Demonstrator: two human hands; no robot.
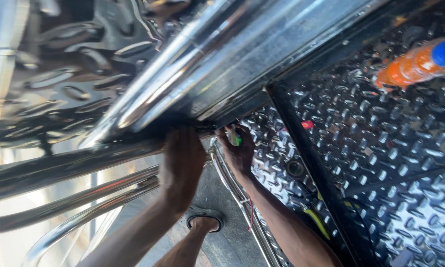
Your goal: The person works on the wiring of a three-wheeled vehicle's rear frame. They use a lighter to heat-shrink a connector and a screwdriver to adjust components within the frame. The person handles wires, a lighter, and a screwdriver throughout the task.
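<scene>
Under the chrome edge of the tread-plate floor (381,148): left hand (183,163), flat against the underside, grip state cannot be told. Right hand (238,148), grip closed on a small green tool (236,138). Orange bottle (415,64), blue cap, lying at floor's far corner. Chrome rails (74,202) below.

The left hand's (182,160) fingertips vanish under the shiny panel (242,54) above, so its grip cannot be judged. The right hand (238,148) wraps a green tool (236,137), mostly hidden. The orange bottle (416,63) is cut by the right edge. Both forearms run off the bottom edge. The chrome bars (69,207) are blurred.
</scene>
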